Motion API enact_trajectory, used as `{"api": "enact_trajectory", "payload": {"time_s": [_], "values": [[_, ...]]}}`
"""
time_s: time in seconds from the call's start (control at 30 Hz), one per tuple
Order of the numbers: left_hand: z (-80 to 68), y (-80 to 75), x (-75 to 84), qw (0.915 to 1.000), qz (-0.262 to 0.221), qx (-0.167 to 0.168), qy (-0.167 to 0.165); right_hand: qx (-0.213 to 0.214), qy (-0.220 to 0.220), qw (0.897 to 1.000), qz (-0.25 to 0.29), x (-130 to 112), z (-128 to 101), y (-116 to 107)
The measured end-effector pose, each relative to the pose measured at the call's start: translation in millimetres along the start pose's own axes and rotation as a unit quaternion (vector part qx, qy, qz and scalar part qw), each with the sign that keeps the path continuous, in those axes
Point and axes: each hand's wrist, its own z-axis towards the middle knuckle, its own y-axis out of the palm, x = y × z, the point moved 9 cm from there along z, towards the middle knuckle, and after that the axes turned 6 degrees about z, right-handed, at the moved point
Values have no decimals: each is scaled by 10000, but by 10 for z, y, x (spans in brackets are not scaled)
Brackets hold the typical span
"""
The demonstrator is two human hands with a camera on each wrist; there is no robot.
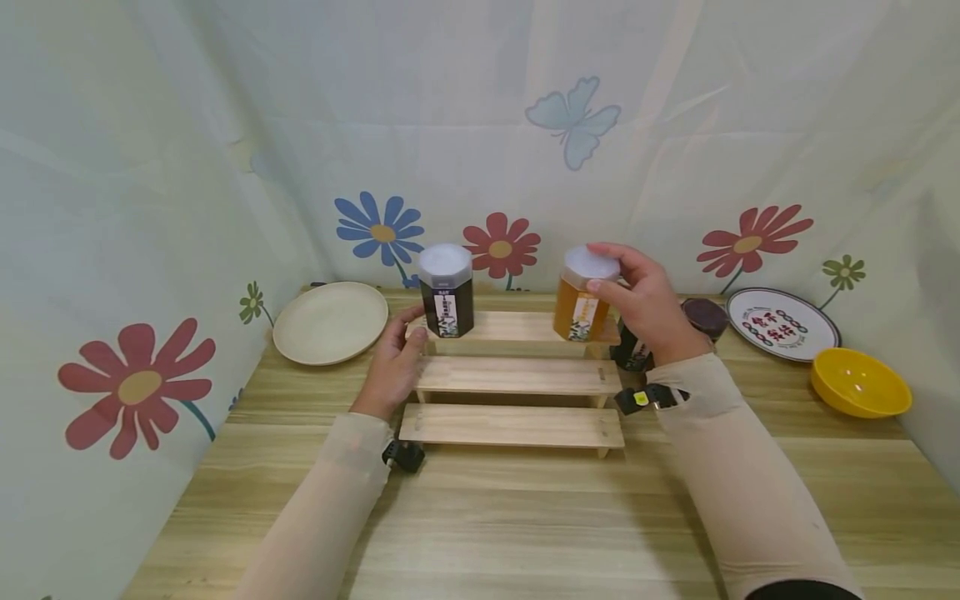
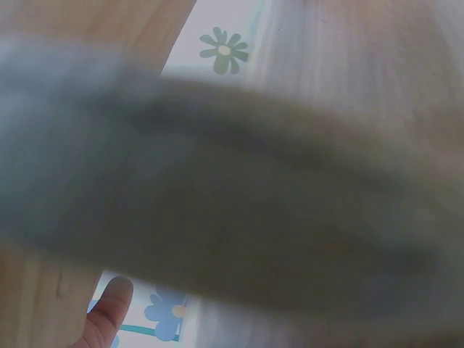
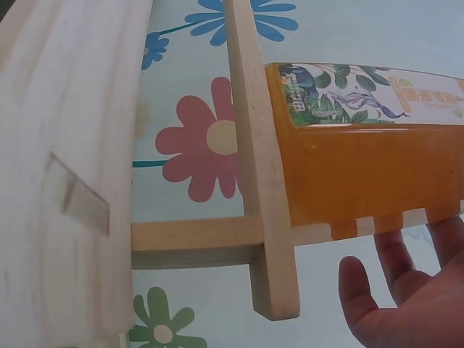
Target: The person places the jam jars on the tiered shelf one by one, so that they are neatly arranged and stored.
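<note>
A three-tier wooden rack (image 1: pixel 517 375) stands on the table. My right hand (image 1: pixel 648 308) holds an amber-filled jar (image 1: pixel 573 312) by its pale lid, thumb in front, fingers over the top. In the right wrist view, the base of that jar (image 3: pixel 362 170) is right at the top tier's board (image 3: pixel 264 159). A dark-filled jar (image 1: pixel 447 308) with a pale lid stands upright at the left end of the top tier. Beside it my left hand (image 1: pixel 393 362) grips that end of the rack, thumb toward me. A large blur covers most of the left wrist view.
A cream plate (image 1: pixel 330 325) lies at the back left. Behind my right wrist are dark jars (image 1: pixel 705 315), partly hidden. Farther right are a patterned white plate (image 1: pixel 783 325) and a yellow bowl (image 1: pixel 861 383). A flowered curtain (image 1: pixel 465 150) hangs behind the table (image 1: pixel 510 525).
</note>
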Motion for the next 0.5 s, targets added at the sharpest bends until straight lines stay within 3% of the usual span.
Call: {"api": "enact_trajectory", "payload": {"time_s": [0.27,0.5], "values": [[-12,10,39,9998,-85,-89,-158,-74,189,9998,19,32,34,18],[-3,-5,11,10000,-22,-21,17,-89,239,9995,164,57,54,19]]}}
